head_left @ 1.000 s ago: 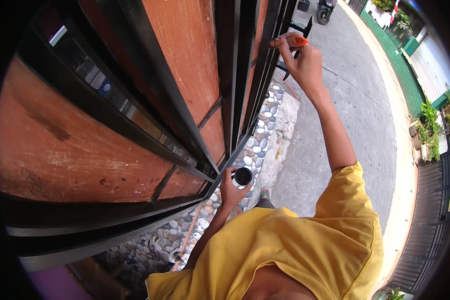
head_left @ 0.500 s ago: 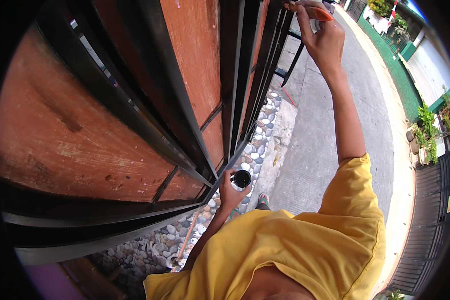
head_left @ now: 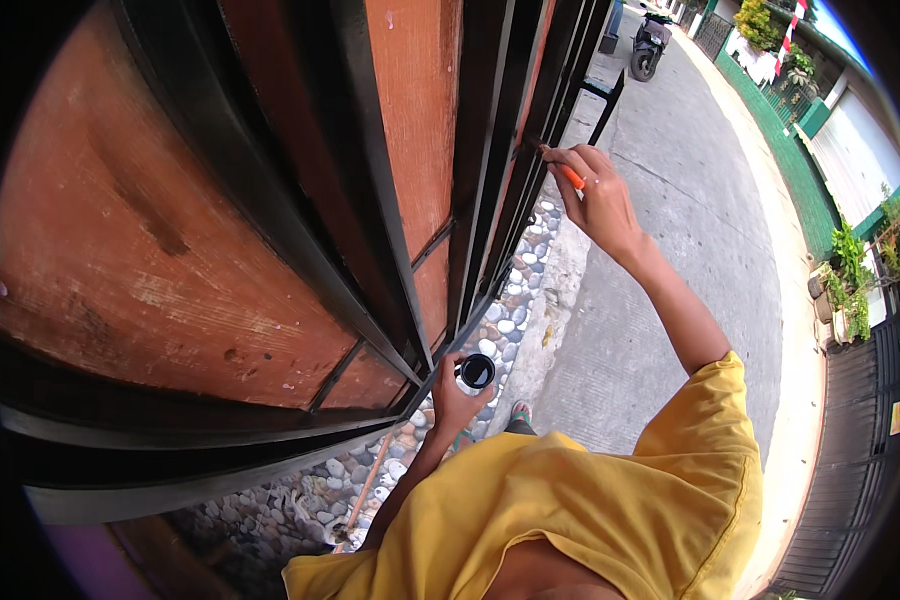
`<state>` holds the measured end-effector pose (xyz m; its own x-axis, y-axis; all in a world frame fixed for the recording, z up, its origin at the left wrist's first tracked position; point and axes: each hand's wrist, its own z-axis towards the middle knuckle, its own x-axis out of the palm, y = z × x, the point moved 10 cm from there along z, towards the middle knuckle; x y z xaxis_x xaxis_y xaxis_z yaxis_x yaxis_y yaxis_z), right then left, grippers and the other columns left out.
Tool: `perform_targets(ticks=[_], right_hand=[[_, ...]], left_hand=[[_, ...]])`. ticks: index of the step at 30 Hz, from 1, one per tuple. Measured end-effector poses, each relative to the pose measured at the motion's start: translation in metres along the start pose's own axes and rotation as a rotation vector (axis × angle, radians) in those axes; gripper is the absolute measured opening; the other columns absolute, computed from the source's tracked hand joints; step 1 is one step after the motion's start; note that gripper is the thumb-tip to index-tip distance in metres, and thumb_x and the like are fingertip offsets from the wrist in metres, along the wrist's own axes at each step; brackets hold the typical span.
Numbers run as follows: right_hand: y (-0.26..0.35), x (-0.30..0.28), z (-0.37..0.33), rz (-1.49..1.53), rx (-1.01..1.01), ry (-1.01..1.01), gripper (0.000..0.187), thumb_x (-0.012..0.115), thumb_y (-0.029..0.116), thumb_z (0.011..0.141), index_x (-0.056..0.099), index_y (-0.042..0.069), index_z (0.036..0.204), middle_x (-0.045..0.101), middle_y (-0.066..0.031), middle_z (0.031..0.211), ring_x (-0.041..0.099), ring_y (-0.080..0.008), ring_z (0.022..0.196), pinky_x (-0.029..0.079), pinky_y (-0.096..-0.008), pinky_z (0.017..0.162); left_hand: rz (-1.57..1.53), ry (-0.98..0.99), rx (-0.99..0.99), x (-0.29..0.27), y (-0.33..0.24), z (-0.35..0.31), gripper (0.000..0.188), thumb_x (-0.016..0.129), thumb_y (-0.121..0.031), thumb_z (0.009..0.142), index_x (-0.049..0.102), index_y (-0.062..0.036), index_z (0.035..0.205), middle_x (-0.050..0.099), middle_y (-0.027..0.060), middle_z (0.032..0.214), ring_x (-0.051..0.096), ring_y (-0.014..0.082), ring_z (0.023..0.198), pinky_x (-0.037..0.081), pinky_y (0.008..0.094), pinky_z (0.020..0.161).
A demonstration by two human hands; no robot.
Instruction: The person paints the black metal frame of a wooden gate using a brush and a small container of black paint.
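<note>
So the biggest thing here is that slatted fence [head_left: 140,250], orange-brown panels between black bars [head_left: 488,130], with a pebble strip [head_left: 506,326] along its foot. Then your hands: left hand [head_left: 458,404] down low over the pebbles, curled around a small can [head_left: 462,384] with dark liquid [head_left: 478,371] in it; right hand [head_left: 604,202] up by the farther bars, fingers pinched on a brush [head_left: 572,176]. Looks to me like brushing the bars is the step in hand, and the next move probably calls for a light, steady wrist. The brush's long axis slants: tip up-left at the bars, orange handle end down-right toward you. Can't tell if the tip's touching.
</note>
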<state>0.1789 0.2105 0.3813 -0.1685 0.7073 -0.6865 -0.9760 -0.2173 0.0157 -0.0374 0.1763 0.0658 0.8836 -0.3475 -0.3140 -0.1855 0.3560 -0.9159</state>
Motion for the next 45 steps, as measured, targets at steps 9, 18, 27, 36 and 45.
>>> perform_targets(ticks=[9, 18, 27, 36, 45], right_hand=[[0.002, -0.092, 0.054, -0.132, -0.129, -0.421, 0.031, 0.068, 0.000, 0.083, 0.066, 0.007, 0.114, 0.066, -0.0107, 0.095, 0.064, -0.0307, 0.087, 0.051, -0.0394, 0.076], [0.006, -0.024, 0.003, -0.083, -0.097, 0.025, 0.034, 0.069, -0.002, 0.080, 0.064, 0.006, 0.113, 0.063, -0.0117, 0.096, 0.062, -0.0322, 0.093, 0.051, -0.0406, 0.082], [0.004, -0.082, 0.039, -0.088, -0.093, -0.286, 0.027, 0.069, 0.001, 0.083, 0.065, 0.005, 0.109, 0.065, -0.0127, 0.095, 0.063, -0.0327, 0.087, 0.051, -0.0398, 0.077], [-0.004, -0.025, 0.016, 0.025, -0.008, 0.063, 0.026, 0.066, 0.001, 0.085, 0.064, 0.003, 0.110, 0.064, -0.0144, 0.096, 0.063, -0.0338, 0.091, 0.051, -0.0412, 0.081], [0.010, -0.137, 0.102, -0.254, -0.254, -0.511, 0.028, 0.069, 0.003, 0.084, 0.067, 0.009, 0.111, 0.064, -0.0077, 0.092, 0.063, -0.0287, 0.083, 0.051, -0.0368, 0.073]], left_hand=[[0.024, 0.018, 0.003, 0.010, 0.001, -0.005, 0.061, 0.087, -0.010, 0.063, 0.052, -0.0019, 0.112, 0.059, 0.0123, 0.105, 0.065, 0.0230, 0.096, 0.053, 0.0337, 0.083], [-0.018, 0.001, -0.008, 0.006, 0.003, -0.007, 0.060, 0.086, -0.010, 0.064, 0.052, -0.0025, 0.112, 0.060, 0.0133, 0.106, 0.066, 0.0239, 0.097, 0.053, 0.0347, 0.084], [0.006, 0.012, -0.004, 0.007, 0.000, -0.005, 0.059, 0.086, -0.010, 0.064, 0.052, -0.0019, 0.112, 0.060, 0.0125, 0.105, 0.066, 0.0229, 0.096, 0.054, 0.0346, 0.085], [-0.017, 0.017, -0.028, 0.006, 0.006, -0.006, 0.059, 0.086, -0.010, 0.064, 0.052, -0.0016, 0.112, 0.060, 0.0129, 0.106, 0.066, 0.0226, 0.097, 0.053, 0.0348, 0.086], [0.021, 0.009, 0.021, 0.007, 0.001, -0.003, 0.057, 0.086, -0.011, 0.063, 0.052, -0.0013, 0.109, 0.060, 0.0132, 0.102, 0.065, 0.0241, 0.094, 0.052, 0.0356, 0.083]])
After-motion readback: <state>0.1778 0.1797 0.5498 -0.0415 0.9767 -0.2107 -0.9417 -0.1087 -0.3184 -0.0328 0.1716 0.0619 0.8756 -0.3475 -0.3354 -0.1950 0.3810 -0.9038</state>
